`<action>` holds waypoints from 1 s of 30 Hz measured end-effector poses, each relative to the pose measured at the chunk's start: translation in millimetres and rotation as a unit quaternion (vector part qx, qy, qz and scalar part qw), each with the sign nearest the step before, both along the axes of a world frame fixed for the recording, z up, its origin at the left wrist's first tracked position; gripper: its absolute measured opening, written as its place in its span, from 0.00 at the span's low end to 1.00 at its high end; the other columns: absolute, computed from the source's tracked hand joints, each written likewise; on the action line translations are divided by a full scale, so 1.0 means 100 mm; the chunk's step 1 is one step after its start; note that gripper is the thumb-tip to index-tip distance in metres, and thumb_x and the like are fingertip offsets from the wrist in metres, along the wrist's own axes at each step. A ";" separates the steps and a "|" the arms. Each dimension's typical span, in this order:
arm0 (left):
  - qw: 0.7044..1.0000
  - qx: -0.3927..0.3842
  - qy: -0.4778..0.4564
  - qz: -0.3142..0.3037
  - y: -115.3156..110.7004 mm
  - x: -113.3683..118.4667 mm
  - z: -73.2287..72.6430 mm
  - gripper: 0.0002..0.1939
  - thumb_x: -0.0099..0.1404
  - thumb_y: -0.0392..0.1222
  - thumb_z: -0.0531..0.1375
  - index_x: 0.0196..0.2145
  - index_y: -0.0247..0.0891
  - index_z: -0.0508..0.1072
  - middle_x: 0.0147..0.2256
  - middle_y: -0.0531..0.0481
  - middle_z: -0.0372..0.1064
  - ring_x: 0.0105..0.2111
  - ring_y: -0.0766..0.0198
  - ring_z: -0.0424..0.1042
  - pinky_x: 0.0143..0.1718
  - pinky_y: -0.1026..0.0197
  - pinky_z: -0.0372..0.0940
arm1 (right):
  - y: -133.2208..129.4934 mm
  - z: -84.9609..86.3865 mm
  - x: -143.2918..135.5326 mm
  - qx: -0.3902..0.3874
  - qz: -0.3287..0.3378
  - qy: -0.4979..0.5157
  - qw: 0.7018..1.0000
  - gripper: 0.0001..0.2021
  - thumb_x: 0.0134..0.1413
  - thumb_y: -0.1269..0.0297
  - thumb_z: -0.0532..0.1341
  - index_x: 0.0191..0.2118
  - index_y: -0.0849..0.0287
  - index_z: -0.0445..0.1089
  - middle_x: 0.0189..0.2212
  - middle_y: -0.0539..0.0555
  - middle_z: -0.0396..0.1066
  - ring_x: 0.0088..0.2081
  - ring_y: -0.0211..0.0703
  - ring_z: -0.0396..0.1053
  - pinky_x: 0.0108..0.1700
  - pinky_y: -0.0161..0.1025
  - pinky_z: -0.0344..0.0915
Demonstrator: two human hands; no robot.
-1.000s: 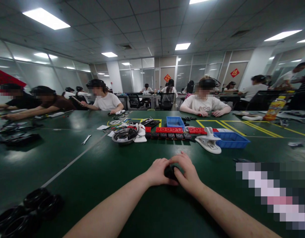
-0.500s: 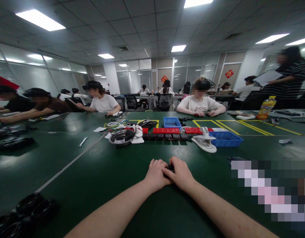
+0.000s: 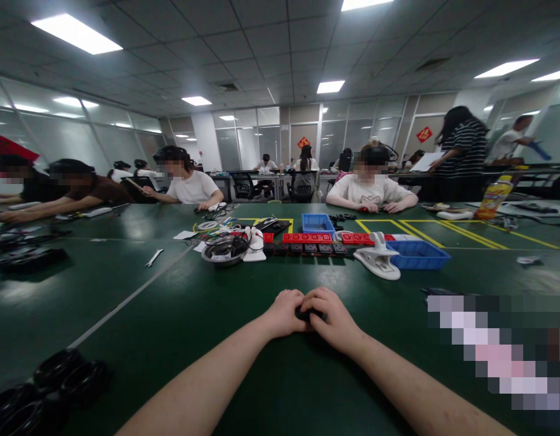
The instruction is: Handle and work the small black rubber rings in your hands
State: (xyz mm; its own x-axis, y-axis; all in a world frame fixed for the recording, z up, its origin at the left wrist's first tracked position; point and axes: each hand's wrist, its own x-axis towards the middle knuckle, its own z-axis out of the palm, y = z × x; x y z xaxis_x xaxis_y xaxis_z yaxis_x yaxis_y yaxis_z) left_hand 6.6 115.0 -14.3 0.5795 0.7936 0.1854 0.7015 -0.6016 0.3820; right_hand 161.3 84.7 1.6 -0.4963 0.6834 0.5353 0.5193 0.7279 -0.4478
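Close together over the green table point(image 3: 243, 363), my left hand point(image 3: 285, 313) and my right hand point(image 3: 330, 316) are wrapped around a small black object point(image 3: 306, 313). Only a dark patch of it shows between my fingers, so its kind is hidden. The left hand closes on its left side, with the fingers curled. My right fingers bend over the top and right side, the thumb toward me. Beyond my hands lies a row of red and black socket strips point(image 3: 307, 238), with a white clip-shaped base point(image 3: 380, 260) at its right end.
Blue bins point(image 3: 419, 254), a metal bowl point(image 3: 223, 255) of cables and a wrench point(image 3: 154, 258) lie farther off. Black coiled cables point(image 3: 57, 372) sit at the near left. A drink bottle point(image 3: 493, 197) stands at the far right. Co-workers sit across the table.
My hands have shifted slightly, the right fingers now reaching farther over the black object. In the background, the standing person in stripes has moved left, and another person has come into view at right.
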 end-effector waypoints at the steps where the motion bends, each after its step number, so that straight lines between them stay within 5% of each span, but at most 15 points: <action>1: 1.000 0.001 0.001 -0.003 0.00 0.00 0.00 0.13 0.46 0.46 0.64 0.31 0.40 0.70 0.36 0.52 0.65 0.38 0.59 0.64 0.42 0.61 0.58 | -0.01 0.00 -0.02 0.003 0.011 0.006 1.000 0.11 0.40 0.77 0.52 0.26 0.56 0.68 0.29 0.51 0.67 0.37 0.42 0.63 0.42 0.43 0.59; 11: 1.000 0.010 0.011 -0.015 0.01 0.00 -0.05 0.10 0.46 0.43 0.63 0.29 0.40 0.70 0.37 0.52 0.66 0.39 0.58 0.64 0.44 0.59 0.56 | -0.10 -0.04 -0.11 0.037 0.020 0.000 0.999 0.13 0.39 0.77 0.47 0.19 0.55 0.64 0.20 0.47 0.67 0.30 0.38 0.67 0.56 0.50 0.48; 17: 1.000 0.011 0.007 0.005 -0.02 0.03 -0.04 0.24 0.46 0.48 0.63 0.42 0.41 0.66 0.40 0.49 0.64 0.41 0.54 0.64 0.45 0.55 0.56 | -0.11 0.03 -0.04 0.074 -0.009 0.027 0.997 0.11 0.43 0.72 0.50 0.33 0.56 0.65 0.33 0.52 0.69 0.41 0.45 0.64 0.56 0.55 0.44; 23: 0.998 0.014 -0.025 0.053 -0.14 0.07 0.00 0.37 0.42 0.56 0.64 0.49 0.41 0.59 0.45 0.47 0.61 0.46 0.52 0.61 0.53 0.47 0.47 | 0.01 -0.06 -0.02 0.018 -0.150 -0.019 0.988 0.18 0.47 0.57 0.57 0.43 0.61 0.61 0.39 0.59 0.65 0.43 0.51 0.61 0.48 0.51 0.55; 30: 0.992 0.055 0.010 0.113 -0.26 0.19 -0.02 0.24 0.46 0.52 0.62 0.39 0.38 0.66 0.39 0.47 0.63 0.44 0.53 0.62 0.56 0.45 0.40 | 0.08 -0.16 -0.04 -0.038 -0.179 -0.052 0.982 0.10 0.54 0.58 0.52 0.35 0.60 0.61 0.31 0.54 0.65 0.35 0.45 0.62 0.37 0.40 0.58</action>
State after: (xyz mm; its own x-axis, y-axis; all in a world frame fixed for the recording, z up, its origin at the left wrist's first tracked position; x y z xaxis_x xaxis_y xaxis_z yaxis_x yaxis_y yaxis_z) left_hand 25.9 89.1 -16.0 0.3929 0.8796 0.2683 0.8301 -0.4648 0.3080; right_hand 157.6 92.6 -14.7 -0.2671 0.8596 0.4356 0.7813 0.4578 -0.4243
